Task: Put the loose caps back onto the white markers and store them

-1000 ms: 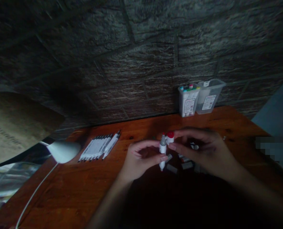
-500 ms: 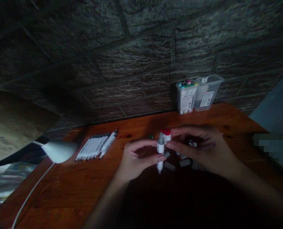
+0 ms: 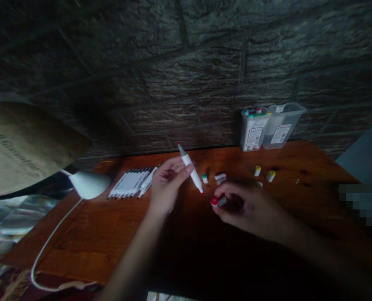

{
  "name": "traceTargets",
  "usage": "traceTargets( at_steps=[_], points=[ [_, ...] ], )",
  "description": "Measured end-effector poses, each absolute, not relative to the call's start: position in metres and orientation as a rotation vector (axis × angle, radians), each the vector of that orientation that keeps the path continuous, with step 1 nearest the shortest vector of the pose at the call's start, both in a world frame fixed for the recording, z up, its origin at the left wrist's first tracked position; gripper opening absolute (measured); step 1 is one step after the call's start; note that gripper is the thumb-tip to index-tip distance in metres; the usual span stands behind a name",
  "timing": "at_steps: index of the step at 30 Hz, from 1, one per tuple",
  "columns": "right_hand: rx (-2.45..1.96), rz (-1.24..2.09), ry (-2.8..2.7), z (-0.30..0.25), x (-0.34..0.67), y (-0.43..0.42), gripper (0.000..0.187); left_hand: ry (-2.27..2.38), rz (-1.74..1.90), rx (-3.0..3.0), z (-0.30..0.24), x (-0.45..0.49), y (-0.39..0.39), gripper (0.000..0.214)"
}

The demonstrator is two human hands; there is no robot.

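My left hand point(image 3: 167, 184) pinches a white marker point(image 3: 190, 168) with both tips bare; it tilts up and to the left above the wooden table point(image 3: 110, 234). My right hand point(image 3: 245, 207) is lower, near the table top, and its fingers are closed on a red-topped cap point(image 3: 215, 202) together with a grey cap. The marker's lower tip points towards the red cap, a short gap away. Loose caps lie just beyond my hands: a green one point(image 3: 205, 179), a white pair point(image 3: 220, 178) and two yellow ones point(image 3: 257, 170).
A row of several white markers point(image 3: 132, 188) lies at the left. Two clear plastic marker boxes point(image 3: 256, 129) stand against the dark stone wall. A white lamp head point(image 3: 88, 184) and its cable point(image 3: 48, 251) sit at the left, by a brown paper bag point(image 3: 23, 146).
My hands have come apart. The left hand swung the marker up and left, now tilted with both tips bare. The right hand dropped towards the table with the red cap. The view shifted.
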State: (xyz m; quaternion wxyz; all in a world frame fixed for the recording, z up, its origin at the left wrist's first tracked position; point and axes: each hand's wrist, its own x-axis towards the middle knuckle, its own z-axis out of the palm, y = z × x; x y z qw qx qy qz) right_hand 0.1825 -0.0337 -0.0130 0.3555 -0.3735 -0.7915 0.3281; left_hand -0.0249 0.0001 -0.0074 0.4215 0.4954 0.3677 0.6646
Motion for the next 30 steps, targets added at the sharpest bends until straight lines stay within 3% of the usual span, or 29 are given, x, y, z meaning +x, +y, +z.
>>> traceTargets(
  at_steps=[10,19,30],
  points=[
    [-0.979,0.741,-2.423,-0.033,0.171,-0.038,0.013,0.789,1.696,1.012,-0.011,-0.026,0.007,0.022],
    [-0.987,1.067,-1.72,-0.002,0.199,-0.02,0.022,0.791,1.445,1.04,-0.01,-0.012,-0.005,0.024],
    [-0.896,1.159,-1.631,-0.016,0.183,-0.024,0.029,0.839,1.378,1.364,-0.017,0.0,-0.011,0.019]
  ],
)
